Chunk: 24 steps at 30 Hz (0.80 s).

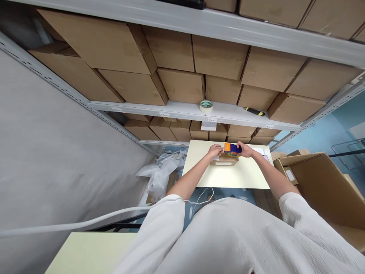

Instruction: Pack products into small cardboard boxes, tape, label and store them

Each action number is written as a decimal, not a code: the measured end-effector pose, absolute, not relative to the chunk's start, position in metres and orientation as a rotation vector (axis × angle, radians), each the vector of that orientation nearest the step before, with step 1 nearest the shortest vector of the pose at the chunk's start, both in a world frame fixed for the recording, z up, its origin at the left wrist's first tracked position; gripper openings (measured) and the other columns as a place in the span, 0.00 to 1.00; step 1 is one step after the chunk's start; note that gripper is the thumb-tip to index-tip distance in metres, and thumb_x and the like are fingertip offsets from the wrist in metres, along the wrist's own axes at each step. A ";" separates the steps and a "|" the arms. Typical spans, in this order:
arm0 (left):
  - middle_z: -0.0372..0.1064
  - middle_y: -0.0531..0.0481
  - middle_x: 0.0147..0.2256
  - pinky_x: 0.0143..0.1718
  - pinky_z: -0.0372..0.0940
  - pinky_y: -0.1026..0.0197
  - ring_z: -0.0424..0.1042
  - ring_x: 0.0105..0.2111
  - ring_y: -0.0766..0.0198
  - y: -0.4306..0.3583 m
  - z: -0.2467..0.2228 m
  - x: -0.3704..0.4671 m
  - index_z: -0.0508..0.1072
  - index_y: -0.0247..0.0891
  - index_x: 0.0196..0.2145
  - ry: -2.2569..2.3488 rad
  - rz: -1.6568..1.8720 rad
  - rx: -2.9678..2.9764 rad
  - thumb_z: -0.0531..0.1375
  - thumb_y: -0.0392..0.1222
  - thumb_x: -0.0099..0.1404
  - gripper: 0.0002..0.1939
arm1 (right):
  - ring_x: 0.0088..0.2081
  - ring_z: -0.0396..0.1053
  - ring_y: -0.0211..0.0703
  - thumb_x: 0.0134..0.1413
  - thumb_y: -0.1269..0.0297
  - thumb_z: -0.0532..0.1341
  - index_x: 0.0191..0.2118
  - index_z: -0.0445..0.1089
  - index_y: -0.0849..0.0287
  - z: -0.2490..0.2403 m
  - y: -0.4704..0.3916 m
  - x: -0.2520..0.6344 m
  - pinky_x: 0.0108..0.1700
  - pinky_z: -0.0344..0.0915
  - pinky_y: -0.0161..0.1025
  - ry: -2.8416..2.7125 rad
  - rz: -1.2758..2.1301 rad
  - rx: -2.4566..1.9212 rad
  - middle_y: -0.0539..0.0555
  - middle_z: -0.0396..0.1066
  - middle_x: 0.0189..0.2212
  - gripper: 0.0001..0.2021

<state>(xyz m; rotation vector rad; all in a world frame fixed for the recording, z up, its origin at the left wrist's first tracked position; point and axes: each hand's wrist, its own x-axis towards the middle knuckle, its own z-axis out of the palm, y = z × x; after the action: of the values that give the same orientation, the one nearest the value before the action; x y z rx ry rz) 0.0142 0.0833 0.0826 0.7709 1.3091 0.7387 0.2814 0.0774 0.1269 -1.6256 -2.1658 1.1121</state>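
Note:
A small cardboard box with a white label on its near side sits on the pale yellow table. Just above the box is a blue and orange tape dispenser, with my right hand closed around its right end. My left hand is at the box's left top edge, beside the dispenser's orange end. Its fingers are bent together, and what they pinch, if anything, is too small to make out.
Shelves full of cardboard boxes stand ahead, with a tape roll and a yellow-black cutter on one. A large open carton is at right, crumpled plastic at left. A white cable crosses the lower left.

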 end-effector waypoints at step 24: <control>0.72 0.60 0.30 0.39 0.65 0.61 0.77 0.36 0.61 0.097 0.078 -0.013 0.61 0.47 0.48 1.517 0.812 1.090 0.73 0.29 0.49 0.35 | 0.35 0.63 0.46 0.57 0.55 0.67 0.42 0.54 0.50 0.152 0.075 0.257 0.35 0.54 0.38 -2.643 0.663 -1.529 0.50 0.68 0.36 0.19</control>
<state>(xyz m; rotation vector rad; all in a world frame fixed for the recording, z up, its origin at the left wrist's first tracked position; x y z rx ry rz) -0.0126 0.0967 0.0777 1.0897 1.5175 0.8124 0.2567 0.0749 0.1524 -1.5285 -2.6427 0.6629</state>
